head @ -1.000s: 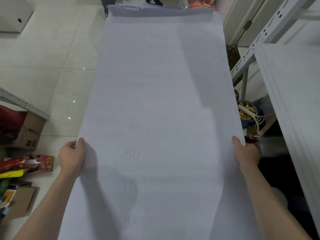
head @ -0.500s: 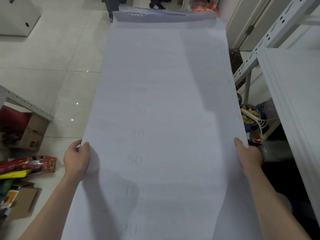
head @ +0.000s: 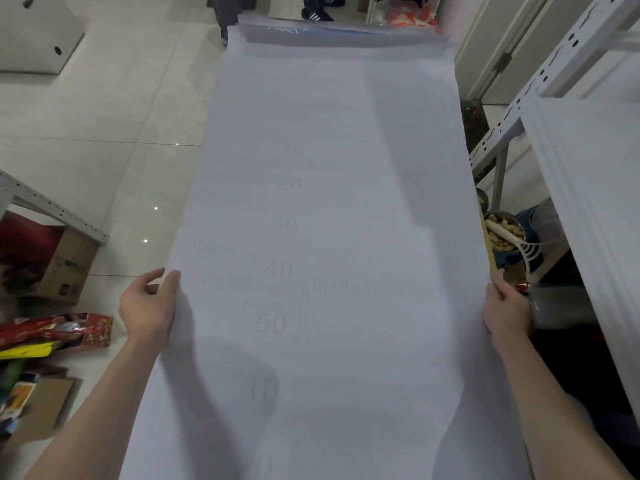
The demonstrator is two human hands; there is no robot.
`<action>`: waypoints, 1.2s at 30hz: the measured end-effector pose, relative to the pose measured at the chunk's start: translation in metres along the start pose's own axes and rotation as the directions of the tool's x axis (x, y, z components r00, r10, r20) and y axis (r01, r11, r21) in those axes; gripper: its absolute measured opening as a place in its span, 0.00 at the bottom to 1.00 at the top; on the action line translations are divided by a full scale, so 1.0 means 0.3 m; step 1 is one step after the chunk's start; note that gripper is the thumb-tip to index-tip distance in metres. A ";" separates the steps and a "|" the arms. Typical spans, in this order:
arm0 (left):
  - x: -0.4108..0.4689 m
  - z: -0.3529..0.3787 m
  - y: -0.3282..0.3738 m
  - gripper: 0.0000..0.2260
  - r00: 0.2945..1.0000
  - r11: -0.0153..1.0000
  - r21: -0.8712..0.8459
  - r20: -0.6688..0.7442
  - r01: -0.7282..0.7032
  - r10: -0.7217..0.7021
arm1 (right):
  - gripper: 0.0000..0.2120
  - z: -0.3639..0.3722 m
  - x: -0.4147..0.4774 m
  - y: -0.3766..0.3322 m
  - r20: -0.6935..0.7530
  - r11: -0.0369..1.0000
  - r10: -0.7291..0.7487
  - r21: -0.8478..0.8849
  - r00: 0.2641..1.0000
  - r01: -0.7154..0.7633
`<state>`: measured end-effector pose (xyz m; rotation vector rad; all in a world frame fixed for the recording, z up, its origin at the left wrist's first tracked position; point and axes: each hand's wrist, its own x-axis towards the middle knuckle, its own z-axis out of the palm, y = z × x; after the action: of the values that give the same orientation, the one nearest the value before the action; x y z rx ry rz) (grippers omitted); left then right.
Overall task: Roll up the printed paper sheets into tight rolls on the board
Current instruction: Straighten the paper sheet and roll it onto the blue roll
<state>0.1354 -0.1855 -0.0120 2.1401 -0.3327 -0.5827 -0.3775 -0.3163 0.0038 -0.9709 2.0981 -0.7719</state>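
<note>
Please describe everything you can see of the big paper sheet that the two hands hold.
The paper sheet is long, white and thin, lying unrolled and stretching away from the person. Faint grey numbers, such as 20, 30, 40 and 50, show through down its middle. Its surface waves slightly near the person. The left hand grips its left edge and the right hand grips its right edge. At the far end, more sheets lie under it.

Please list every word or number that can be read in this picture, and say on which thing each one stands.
All readable text shows faintly through the long paper sheet, down its middle:
"20"
"30"
"40"
"50"
"10", nearer the person
The numbers above "20" and the one at the bottom edge are too faint to read.
White marks on the far stack of sheets: blurred.
Print on the cardboard box and red packet: too small.
</note>
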 end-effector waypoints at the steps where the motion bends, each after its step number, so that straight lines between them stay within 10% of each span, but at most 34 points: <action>1: -0.003 -0.005 -0.007 0.16 1.000 1.000 0.006 0.009 -0.008 0.008 | 0.19 -0.005 0.001 0.009 -0.005 1.000 0.004 -0.024 1.000 -0.004; 26: 0.004 0.019 -0.017 0.14 0.984 0.992 0.066 0.148 -0.109 0.098 | 0.21 0.002 0.030 -0.026 0.120 0.999 -0.052 0.022 0.991 0.050; 36: 0.008 0.025 -0.024 0.19 0.985 0.993 0.082 0.154 -0.087 0.073 | 0.13 0.005 0.047 -0.012 -0.088 0.998 -0.040 -0.051 0.995 0.035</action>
<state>0.1336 -0.1874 -0.0224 2.1606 -0.5350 -0.6968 -0.3816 -0.3299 0.0008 -1.0221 2.1901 -0.7985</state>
